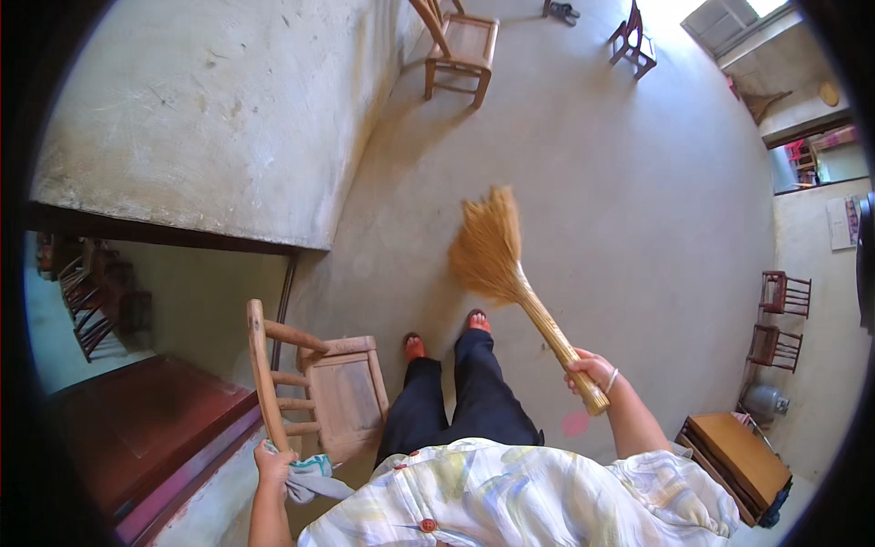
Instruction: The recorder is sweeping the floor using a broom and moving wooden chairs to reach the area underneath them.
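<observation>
My right hand (593, 375) grips a straw hand broom (547, 321) near the butt of its handle. The broom's bristles (489, 246) fan out ahead of my feet, over the concrete floor; whether they touch it I cannot tell. At my left side, my left hand (273, 465) is closed on a grey cloth (314, 477) with a teal edge, against the end of a wooden chair's back. That chair (345, 390) has a pale, worn seat and stands beside my left leg. Part of the cloth hangs below my fingers.
Another wooden chair (468, 37) stands by the left wall (225, 109), and a smaller one (636, 48) farther off. A doorway with a dark red door panel (150, 424) is at left. At right are small red-brown chairs (774, 292), a gas cylinder (765, 400) and a brown-topped wooden piece (742, 458).
</observation>
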The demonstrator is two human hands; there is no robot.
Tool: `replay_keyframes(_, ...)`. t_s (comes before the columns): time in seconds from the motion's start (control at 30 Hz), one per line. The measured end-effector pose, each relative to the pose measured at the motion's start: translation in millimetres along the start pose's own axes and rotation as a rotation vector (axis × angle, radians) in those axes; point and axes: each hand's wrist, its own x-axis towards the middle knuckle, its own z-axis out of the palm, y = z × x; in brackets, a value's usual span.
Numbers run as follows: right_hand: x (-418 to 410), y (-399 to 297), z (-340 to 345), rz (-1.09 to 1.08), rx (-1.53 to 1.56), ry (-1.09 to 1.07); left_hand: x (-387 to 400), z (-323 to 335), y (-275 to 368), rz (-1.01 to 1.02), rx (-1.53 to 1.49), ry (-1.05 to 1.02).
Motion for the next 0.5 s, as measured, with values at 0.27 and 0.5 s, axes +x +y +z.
replay_keyframes(0.27, -43, -34, 89, -0.203, 0.089, -0.138, 1, -6, 17, -0.011, 0.171, -0.007)
replay_keyframes(0.5, 139, -170, 158, -0.259, 0.162, -0.522, -5, 30, 20, 0.067, 0.200, 0.199)
